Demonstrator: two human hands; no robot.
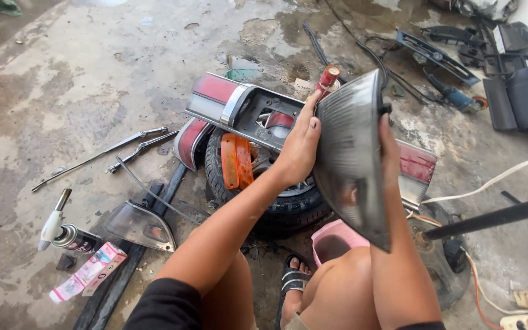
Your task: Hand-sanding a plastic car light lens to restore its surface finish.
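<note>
A person seated low over a stained concrete floor (93,79) holds a smoked, ribbed headlight lens (352,153) upright between both hands, above a small tyre (288,205) and a pink tub (332,239) near the floor's bottom edge. The left hand (300,146) is clamped on the lens's left rim, fingers spread flat along it; the right hand (387,150) grips the right rim from behind, thumb hooked over the top edge. A red-and-chrome tail-light housing (242,110) lies just beyond the tyre, with an orange reflector (237,160) propped against the rubber. Toward the floor's left edge rest wiper arms (102,153), a torch canister (71,235), a pink carton (90,272) and a second clear lens (142,225). Judged from the grip, keeping the hold on the rims and off the ribbed face, with the lens steady over the tub, would serve the inspection best.
</note>
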